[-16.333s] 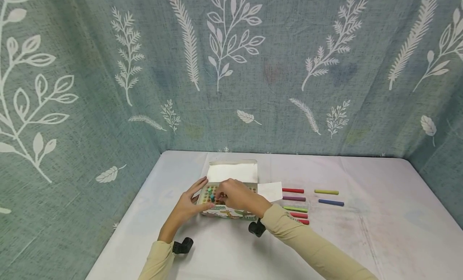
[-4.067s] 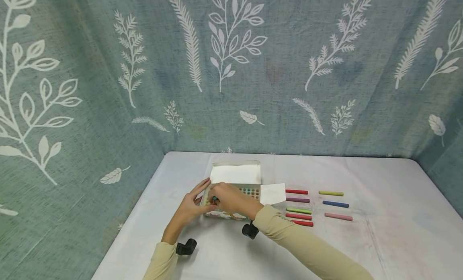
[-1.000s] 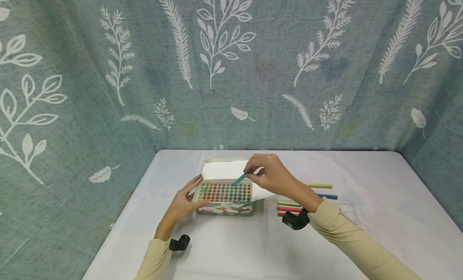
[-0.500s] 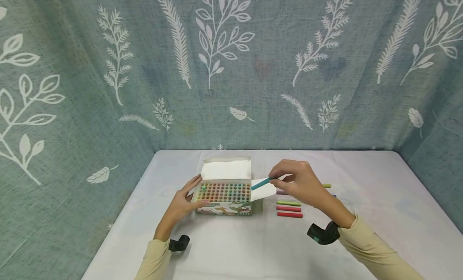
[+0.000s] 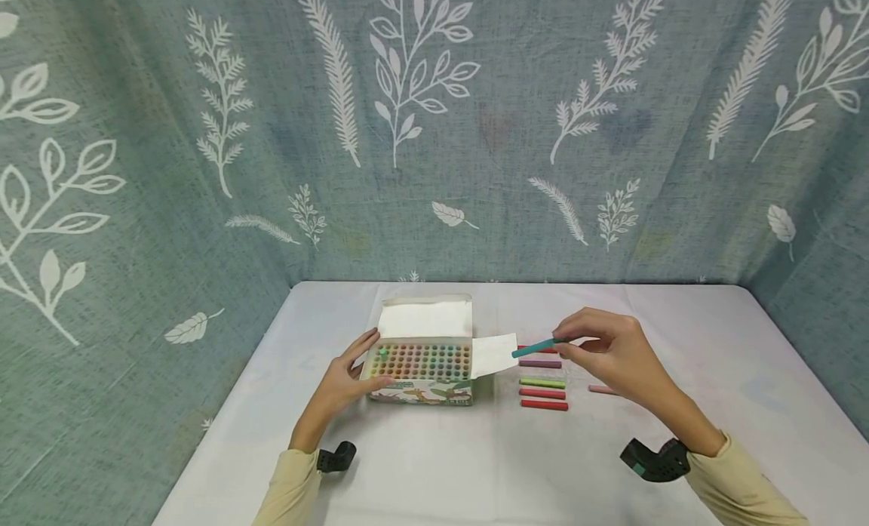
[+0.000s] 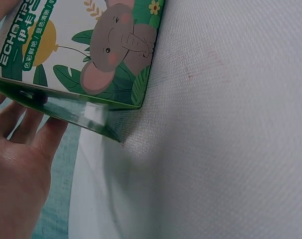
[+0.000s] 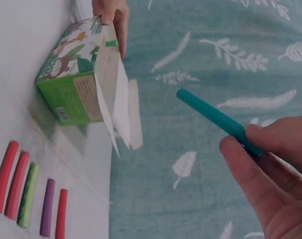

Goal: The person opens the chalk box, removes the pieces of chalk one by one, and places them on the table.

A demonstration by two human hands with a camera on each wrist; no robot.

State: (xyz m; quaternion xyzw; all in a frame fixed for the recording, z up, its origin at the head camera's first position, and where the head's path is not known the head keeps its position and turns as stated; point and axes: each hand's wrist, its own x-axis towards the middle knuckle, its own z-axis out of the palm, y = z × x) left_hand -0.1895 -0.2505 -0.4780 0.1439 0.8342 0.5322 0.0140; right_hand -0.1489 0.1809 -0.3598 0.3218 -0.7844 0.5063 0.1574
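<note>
In the head view my right hand (image 5: pixel 604 356) pinches a teal chalk stick (image 5: pixel 532 349) by one end between thumb and fingertips, above the table to the right of the box. The right wrist view shows the same teal chalk (image 7: pixel 205 112) slanting out from the fingertips. My left hand (image 5: pixel 342 382) grips the left end of the open chalk box (image 5: pixel 421 394), thumb at its front edge and fingers at the back. Many chalk ends stand in a grid inside, and a green one (image 5: pixel 383 352) pokes up higher. The left wrist view shows the elephant-printed box side (image 6: pixel 106 55).
Right of the box lies a column of chalks: two red ones (image 5: pixel 545 405) (image 7: pixel 5 177), a pinkish-red, a green (image 5: pixel 541 383) and a purple (image 5: pixel 540 364). A pink chalk (image 5: pixel 602 389) lies farther right, partly behind my right hand. The box's white side flap (image 5: pixel 494 355) sticks out toward them.
Since four seconds ago, my right hand has drawn the teal chalk from the box and carried it rightward past the side flap. The pink chalk was added earlier. My left hand stays on the box.
</note>
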